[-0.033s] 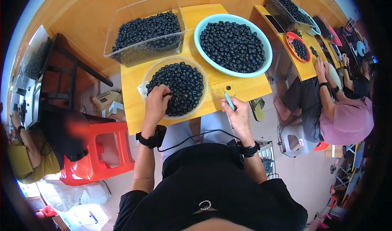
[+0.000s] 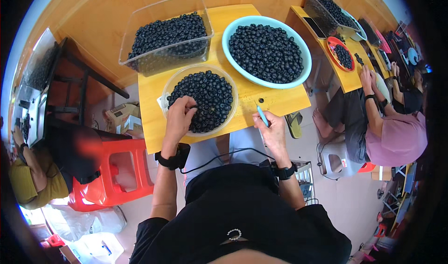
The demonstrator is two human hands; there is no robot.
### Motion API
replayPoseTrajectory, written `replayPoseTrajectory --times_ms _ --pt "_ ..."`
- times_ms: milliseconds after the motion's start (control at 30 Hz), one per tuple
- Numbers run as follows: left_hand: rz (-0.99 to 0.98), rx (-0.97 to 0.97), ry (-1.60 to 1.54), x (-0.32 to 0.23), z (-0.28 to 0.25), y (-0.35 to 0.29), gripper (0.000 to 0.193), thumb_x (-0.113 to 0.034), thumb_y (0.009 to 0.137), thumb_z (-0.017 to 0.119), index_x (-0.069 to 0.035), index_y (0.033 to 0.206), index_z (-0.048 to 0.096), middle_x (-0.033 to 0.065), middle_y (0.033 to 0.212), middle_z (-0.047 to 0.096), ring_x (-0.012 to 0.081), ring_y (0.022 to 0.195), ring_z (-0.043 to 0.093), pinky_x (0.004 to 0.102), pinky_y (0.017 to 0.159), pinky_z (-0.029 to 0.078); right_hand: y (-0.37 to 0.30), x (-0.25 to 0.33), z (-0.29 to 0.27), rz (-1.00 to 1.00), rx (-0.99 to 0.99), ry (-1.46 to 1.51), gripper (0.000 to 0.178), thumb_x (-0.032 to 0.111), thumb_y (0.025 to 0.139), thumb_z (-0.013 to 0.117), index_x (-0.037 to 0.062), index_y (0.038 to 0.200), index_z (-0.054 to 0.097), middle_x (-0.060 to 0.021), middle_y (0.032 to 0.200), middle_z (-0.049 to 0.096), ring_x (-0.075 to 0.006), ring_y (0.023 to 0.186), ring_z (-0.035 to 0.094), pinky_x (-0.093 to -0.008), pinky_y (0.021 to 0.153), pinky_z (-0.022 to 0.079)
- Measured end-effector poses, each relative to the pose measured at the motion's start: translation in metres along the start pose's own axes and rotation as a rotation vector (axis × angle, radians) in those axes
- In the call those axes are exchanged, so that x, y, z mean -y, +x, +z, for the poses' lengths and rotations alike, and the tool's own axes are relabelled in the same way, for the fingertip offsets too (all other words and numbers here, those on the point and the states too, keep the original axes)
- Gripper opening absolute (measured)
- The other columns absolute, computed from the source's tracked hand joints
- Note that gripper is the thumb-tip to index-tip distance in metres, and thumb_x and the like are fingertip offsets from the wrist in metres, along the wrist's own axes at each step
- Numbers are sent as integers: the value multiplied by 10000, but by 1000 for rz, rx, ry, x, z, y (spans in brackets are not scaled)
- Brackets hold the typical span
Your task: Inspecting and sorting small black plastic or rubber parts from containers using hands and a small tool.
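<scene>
My left hand rests over the near-left part of a clear round bowl. Its thumb and fingers pinch a dark bead-like ball at the edge of the pile of similar small round balls, many with a ring mark on top. In my right hand, closed and low over the table's near edge, is a light-blue pen-like tool with a thin tip pointing up and away. Just beyond that tip a single dark ball lies on the yellow table.
A clear rectangular bin and a pale-blue basin, both full of dark balls, stand behind the bowl. A red stool is at left. Co-workers sit on both sides; one in a pink top works at another yellow table.
</scene>
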State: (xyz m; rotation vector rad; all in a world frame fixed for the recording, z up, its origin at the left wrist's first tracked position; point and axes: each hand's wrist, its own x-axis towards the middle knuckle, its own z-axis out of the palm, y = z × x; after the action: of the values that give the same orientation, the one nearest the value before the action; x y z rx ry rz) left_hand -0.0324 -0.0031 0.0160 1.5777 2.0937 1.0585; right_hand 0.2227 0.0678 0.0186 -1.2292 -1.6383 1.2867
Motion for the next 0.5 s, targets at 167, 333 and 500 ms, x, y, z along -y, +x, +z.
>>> replayPoseTrajectory --times_ms 167,333,500 --pt "-308 222 -1083 -35 -6 0 116 -20 818 600 -16 928 562 54 855 591 140 807 620 218 698 513 -2 1 0 3 5 -16 128 84 810 616 -17 879 654 -20 617 586 -66 552 531 -224 532 452" --pt "-264 357 -1592 -31 21 -6 164 -41 833 599 -15 994 577 91 942 619 140 816 625 222 718 518 -6 14 5 6 27 -14 140 100 806 626 -16 880 654 -27 618 593 -68 605 567 -212 541 439" --pt "-385 465 -1727 -36 37 -9 205 -34 842 582 -21 1046 578 89 961 623 145 843 628 224 764 517 -13 35 5 -139 127 -55 178 120 812 627 -30 906 636 -78 705 632 -107 664 601 -238 559 454"
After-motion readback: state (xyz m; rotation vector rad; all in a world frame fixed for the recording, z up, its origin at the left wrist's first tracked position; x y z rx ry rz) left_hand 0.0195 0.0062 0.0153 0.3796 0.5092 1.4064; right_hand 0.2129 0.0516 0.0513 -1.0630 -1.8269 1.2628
